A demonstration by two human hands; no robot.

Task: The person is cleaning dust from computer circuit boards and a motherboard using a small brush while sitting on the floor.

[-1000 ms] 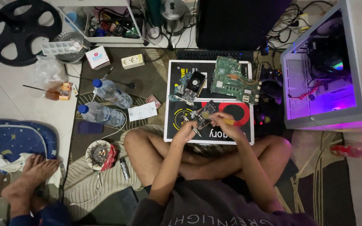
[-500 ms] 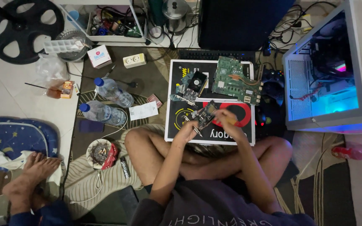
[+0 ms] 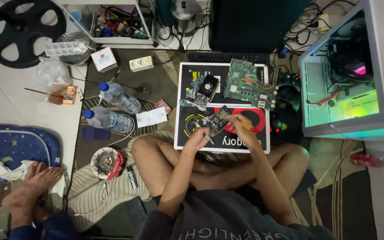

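I sit cross-legged on the floor over a black flat box that serves as a work surface. My left hand holds a small circuit board tilted above the box. My right hand grips a thin tool with a wooden-coloured handle, its tip at the board. A larger green circuit board and a small card with a fan lie on the far part of the box.
An open, lit computer case stands at the right. Two plastic water bottles, a full ashtray, a power strip and a game controller lie around. Another person's bare feet rest at the left on a blue mat.
The case lighting has shifted from purple to green. My hands stay at the small board with only slight movement of the right hand.
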